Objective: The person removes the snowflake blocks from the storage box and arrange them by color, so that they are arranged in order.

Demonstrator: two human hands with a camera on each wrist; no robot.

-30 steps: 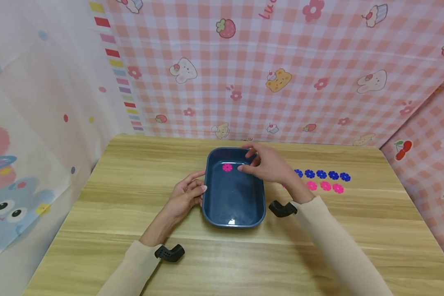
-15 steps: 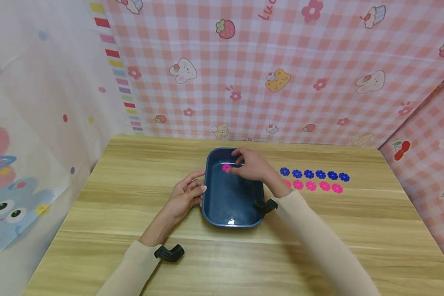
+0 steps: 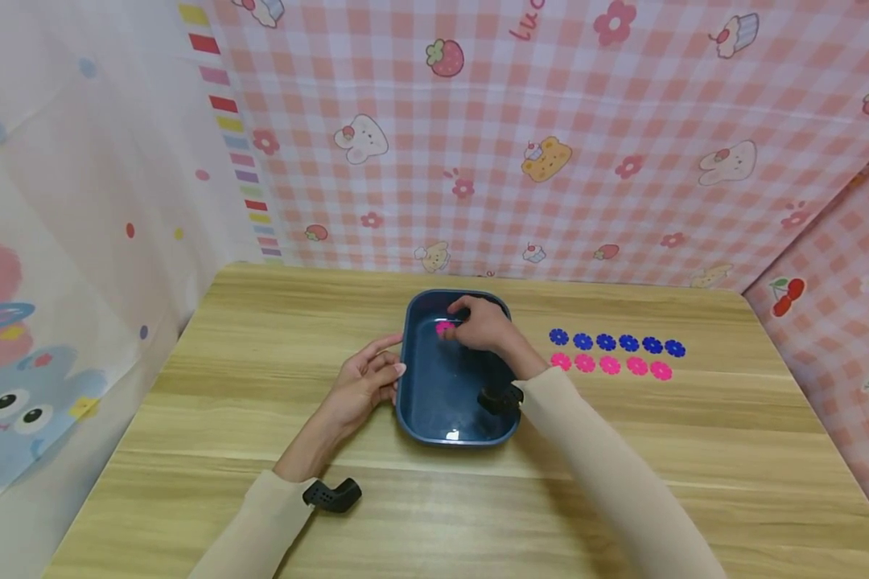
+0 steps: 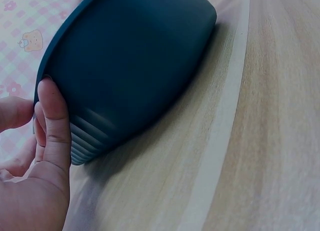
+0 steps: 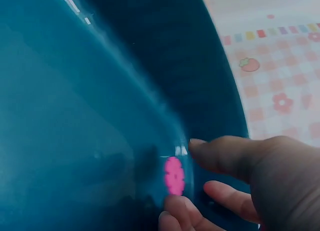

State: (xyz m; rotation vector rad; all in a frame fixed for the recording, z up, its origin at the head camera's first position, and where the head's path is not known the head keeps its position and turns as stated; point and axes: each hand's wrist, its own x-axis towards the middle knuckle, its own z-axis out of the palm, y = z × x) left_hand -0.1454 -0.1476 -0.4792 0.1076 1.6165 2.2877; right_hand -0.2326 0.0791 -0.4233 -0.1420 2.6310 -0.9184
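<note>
A dark blue rectangular tray [image 3: 452, 402] with rounded corners stands mid-table. My left hand [image 3: 358, 388] holds its left rim; in the left wrist view, one fingertip [image 4: 50, 93] lies under the rim against the ridged outer wall. My right hand [image 3: 481, 323] reaches into the tray's far end, thumb and fingers spread apart. Below them, a pink flower-shaped plastic disc [image 5: 174, 176] lies on the tray's floor near the far wall. One right fingertip [image 5: 176, 203] is right at the disc's edge, while the thumb stays away from it.
Right of the tray, several blue flower-shaped discs [image 3: 606, 342] lie in a row, with a row of several pink discs [image 3: 610, 365] in front. A pink checked cloth [image 3: 492, 121] hangs behind the wooden table [image 3: 434, 515].
My right hand has moved left and lower into the tray, up to the pink disc, uncovering the left ends of both rows. The left hand and tray have stayed in place.
</note>
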